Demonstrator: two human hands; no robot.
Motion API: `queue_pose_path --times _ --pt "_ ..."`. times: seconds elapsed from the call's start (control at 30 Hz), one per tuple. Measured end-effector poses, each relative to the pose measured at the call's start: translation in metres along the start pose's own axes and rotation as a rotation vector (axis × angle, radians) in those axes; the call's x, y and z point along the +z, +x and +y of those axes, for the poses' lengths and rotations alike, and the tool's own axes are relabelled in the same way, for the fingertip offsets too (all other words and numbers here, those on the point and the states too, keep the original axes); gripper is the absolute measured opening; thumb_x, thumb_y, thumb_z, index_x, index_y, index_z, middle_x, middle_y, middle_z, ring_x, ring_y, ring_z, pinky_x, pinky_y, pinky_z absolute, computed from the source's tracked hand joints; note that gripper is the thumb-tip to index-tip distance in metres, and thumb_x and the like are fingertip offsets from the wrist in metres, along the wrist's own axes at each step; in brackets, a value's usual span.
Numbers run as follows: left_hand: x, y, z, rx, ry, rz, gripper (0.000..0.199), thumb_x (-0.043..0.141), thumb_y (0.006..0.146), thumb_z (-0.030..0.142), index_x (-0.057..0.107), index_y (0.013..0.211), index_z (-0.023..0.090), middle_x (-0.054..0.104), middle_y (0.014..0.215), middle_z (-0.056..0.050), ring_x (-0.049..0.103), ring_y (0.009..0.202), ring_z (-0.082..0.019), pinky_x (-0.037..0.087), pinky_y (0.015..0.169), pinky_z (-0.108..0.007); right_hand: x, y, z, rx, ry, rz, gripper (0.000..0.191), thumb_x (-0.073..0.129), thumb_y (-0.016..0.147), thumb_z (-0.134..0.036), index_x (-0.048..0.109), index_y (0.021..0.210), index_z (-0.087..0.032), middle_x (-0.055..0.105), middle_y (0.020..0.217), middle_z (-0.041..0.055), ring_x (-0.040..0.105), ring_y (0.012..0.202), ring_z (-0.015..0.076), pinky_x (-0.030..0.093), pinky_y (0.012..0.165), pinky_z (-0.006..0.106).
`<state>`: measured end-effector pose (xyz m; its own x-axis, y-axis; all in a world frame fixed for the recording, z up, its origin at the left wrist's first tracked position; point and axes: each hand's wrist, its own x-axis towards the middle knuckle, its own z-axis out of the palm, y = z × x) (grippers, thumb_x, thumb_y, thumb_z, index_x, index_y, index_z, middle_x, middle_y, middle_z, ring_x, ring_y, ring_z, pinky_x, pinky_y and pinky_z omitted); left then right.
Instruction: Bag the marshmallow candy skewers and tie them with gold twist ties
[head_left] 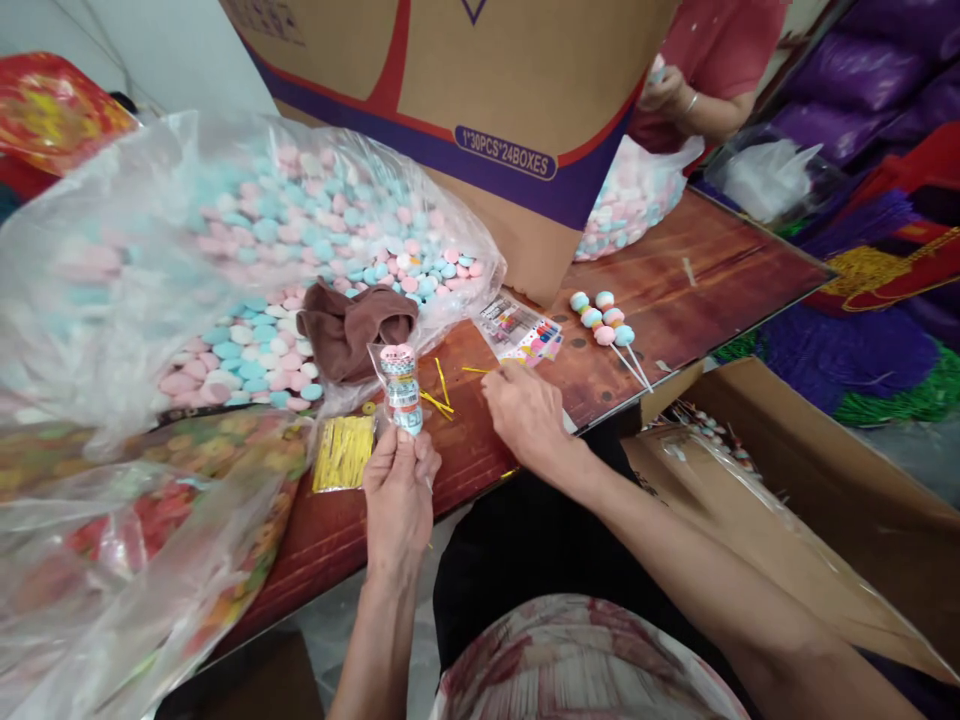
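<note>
My left hand point(401, 480) is closed around the bottom of a marshmallow lollipop point(403, 390) in a clear printed wrapper, held upright over the table's front edge. To the right, my right hand point(529, 415) has its fingers pinched together at the end of a yellow twist tie point(474, 370), low over the table. Several loose yellow ties point(441, 380) lie between the two hands. A packet of yellow twist ties point(343, 453) is just left of my left hand. Beyond my right hand are printed wrappers point(521, 330) and two unwrapped marshmallow lollipops point(602, 318) on white sticks.
A big clear bag of pastel marshmallows point(262, 230) spreads over the left, with a brown cloth point(349, 325) at its opening. Bags of fruit-coloured candy point(150, 520) lie nearer. A tall carton point(480, 90) blocks the back; a co-worker point(720, 60) is behind it. An open box point(810, 470) stands lower right.
</note>
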<state>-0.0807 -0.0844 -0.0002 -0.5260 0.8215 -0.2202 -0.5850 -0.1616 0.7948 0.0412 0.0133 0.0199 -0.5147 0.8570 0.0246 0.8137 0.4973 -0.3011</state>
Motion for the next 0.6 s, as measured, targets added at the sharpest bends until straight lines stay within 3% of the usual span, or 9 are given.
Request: queue_pose_path --times 0.13,0.33,0.47,0.6 --pt "-0.004 0.004 -0.007 -0.034 0.067 0.026 0.025 0.078 0.074 0.028 0.058 0.075 0.014 0.043 0.062 0.004 0.030 0.051 -0.003 0.028 0.046 -0.014 0.003 0.026 0.015 -0.067 -0.307 0.002 0.030 0.039 0.090 -0.002 0.066 0.099 -0.011 0.064 0.099 0.0177 0.061 0.095 0.0284 0.044 0.068 0.033" --pt "0.000 0.010 -0.008 -0.012 0.004 0.056 0.033 0.082 0.067 0.023 0.055 0.085 0.020 0.052 0.069 0.002 0.042 0.057 -0.006 0.035 0.051 -0.015 0.018 0.039 0.030 -0.269 -0.381 0.007 0.029 0.036 0.088 0.001 0.060 0.100 -0.008 0.061 0.097 0.0183 0.058 0.091 0.0292 0.044 0.067 0.034" --pt "0.004 0.013 -0.005 -0.047 0.029 0.023 0.031 0.080 0.070 0.026 0.054 0.086 0.020 0.055 0.069 0.002 0.041 0.052 -0.005 0.033 0.049 -0.016 0.029 0.038 0.045 -0.289 -0.336 0.090 0.027 0.033 0.090 -0.002 0.056 0.100 -0.010 0.060 0.097 0.0169 0.055 0.088 0.0275 0.041 0.065 0.032" --pt "0.011 0.018 -0.008 -0.081 0.026 0.015 0.029 0.078 0.071 0.024 0.053 0.086 0.019 0.055 0.067 0.003 0.030 0.045 -0.002 0.023 0.044 -0.014 0.031 0.026 0.053 -0.152 -0.079 0.141 0.019 0.034 0.091 -0.009 0.052 0.097 -0.013 0.060 0.089 0.0120 0.054 0.075 0.0224 0.038 0.060 0.030"
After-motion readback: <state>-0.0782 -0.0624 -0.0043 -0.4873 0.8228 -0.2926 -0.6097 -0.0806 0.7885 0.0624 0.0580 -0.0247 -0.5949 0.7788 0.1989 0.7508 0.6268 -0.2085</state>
